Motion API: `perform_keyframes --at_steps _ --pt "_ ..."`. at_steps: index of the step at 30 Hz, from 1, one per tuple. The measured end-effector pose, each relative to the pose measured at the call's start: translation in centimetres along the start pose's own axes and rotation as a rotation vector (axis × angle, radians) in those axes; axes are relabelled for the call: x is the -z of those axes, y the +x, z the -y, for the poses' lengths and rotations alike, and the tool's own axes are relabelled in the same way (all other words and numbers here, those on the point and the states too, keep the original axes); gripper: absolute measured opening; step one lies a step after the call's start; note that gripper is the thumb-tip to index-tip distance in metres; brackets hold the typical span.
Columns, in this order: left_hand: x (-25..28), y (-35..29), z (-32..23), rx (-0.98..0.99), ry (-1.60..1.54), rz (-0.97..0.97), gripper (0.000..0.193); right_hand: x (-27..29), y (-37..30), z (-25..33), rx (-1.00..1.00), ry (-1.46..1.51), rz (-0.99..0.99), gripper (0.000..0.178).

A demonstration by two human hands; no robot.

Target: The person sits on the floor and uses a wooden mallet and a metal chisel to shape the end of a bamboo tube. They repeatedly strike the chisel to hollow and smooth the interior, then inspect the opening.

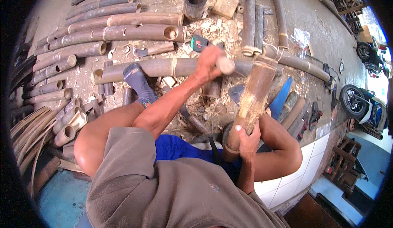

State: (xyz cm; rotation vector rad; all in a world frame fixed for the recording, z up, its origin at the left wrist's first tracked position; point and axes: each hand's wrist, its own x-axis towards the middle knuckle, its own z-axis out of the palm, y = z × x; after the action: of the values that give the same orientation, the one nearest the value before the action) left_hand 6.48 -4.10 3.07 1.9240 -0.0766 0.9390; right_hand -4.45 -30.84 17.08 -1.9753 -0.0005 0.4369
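Note:
My left hand [208, 64] is closed round the wooden handle [225, 65] of a tool, its rounded end turned up toward me. Motion smears this hand a little, and I cannot make out the tool's head. In my right hand [248, 140] is a thick bamboo piece [260, 80], gripped near its lower end and leaning up and away between my legs. Pale, frayed fibres show along its middle, where the outer skin is cut away. Behind both hands a long bamboo pole [188, 67] lies crosswise, and my socked left foot [139, 80] rests against it.
Several bamboo lengths [143, 32] lie at the far left, with split strips [35, 125] nearer. Wood chips [211, 25] litter the floor round a tape measure [199, 43] and a wooden-handled tool [159, 49]. A blue pointed blade-like piece [281, 97] and a motorcycle [366, 109] are at right.

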Motion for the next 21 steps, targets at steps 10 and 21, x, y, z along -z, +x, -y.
perform_keyframes --at_steps 10,21 --pt "7.1 18.6 10.8 0.284 -0.259 -0.653 0.053 -3.1 3.8 -1.3 -0.049 0.026 0.151 0.073" --pt "5.2 16.3 16.9 0.335 -0.093 -0.346 0.055 -3.7 3.6 -3.3 -0.094 0.123 0.055 0.08"
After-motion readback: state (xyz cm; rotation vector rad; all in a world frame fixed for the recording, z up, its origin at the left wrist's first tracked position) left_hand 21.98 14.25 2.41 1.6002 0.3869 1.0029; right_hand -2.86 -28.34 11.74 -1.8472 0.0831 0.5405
